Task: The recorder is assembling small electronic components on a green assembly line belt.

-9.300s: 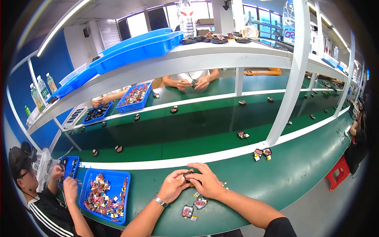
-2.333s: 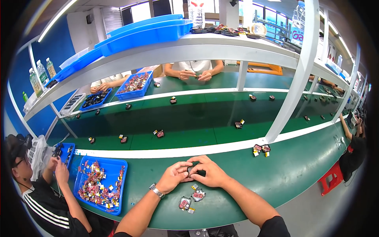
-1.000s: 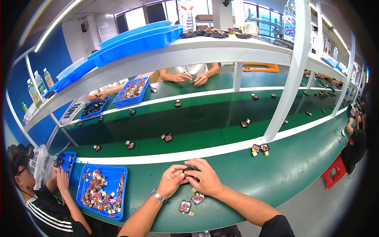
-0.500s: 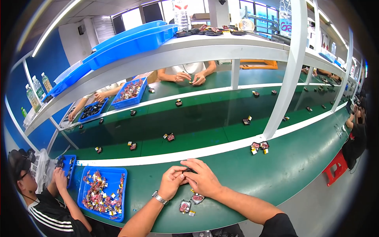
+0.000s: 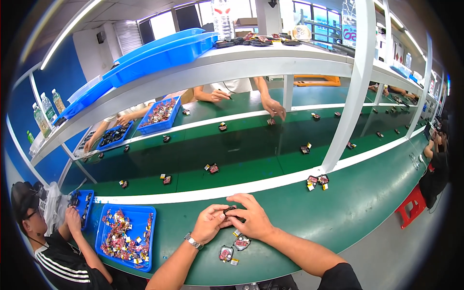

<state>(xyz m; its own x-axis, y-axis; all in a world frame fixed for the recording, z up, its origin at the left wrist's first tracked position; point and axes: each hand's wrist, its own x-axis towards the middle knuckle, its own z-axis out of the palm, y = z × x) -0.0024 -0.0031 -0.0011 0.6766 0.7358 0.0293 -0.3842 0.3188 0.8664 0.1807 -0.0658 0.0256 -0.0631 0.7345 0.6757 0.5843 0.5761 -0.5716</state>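
My left hand [image 5: 208, 228] and my right hand [image 5: 252, 220] meet over the green bench [image 5: 285, 217], both closed on a small black casing [image 5: 232, 211]. Fingers cover most of it. A metal-banded watch is on my left wrist. Just below the hands lie two small electronic assemblies, one with a red board [image 5: 225, 253] and a white-and-yellow tab, the other a clear-and-red unit [image 5: 242, 243] close to my right palm. Left of my forearm sits a blue tray [image 5: 153, 241] heaped with red boards bearing white and yellow tabs.
Beyond a white rail [image 5: 193, 195], a green belt [image 5: 261, 166] carries spaced assemblies. Two assemblies [image 5: 317, 181] lie by the white post [image 5: 348, 96]. A co-worker [image 5: 58, 246] sits at left beside a smaller blue tray [image 5: 87, 212]. Overhead runs a shelf [image 5: 232, 65] with blue trays.
Pieces on the belt have shifted slightly right. Across the belt, a co-worker's hand has reached out over an assembly there. My right fingers have shifted a little, showing more of the black casing.
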